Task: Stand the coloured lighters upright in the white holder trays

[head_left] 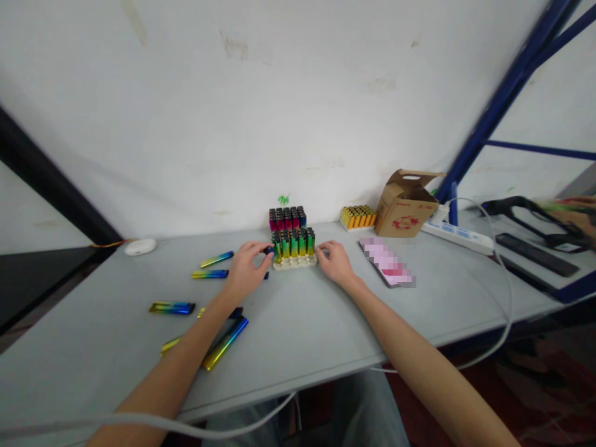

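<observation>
My left hand [248, 267] pinches a lighter [269, 251] with a dark blue top at the left end of a pale tray [295, 264]. Most of that lighter is hidden by my fingers. Upright lighters [294, 243] in green and yellow with dark tops fill the tray's back rows, and bare slots show along its front. At the tray's right end, my right hand [334, 262] is closed, with curled fingertips against the side. Several loose blue-and-yellow lighters lie on the table to the left, among them one lighter [226, 343] beside my left forearm, which partly covers others.
Behind the tray stand pink-and-blue lighters [287, 218]. Further right are a tray of yellow cylinders [358, 217], an open cardboard box [405, 208], a phone [385, 262] and a power strip [459, 236]. A white case [140, 247] sits left. A cable crosses the near edge; another person's hand shows far right.
</observation>
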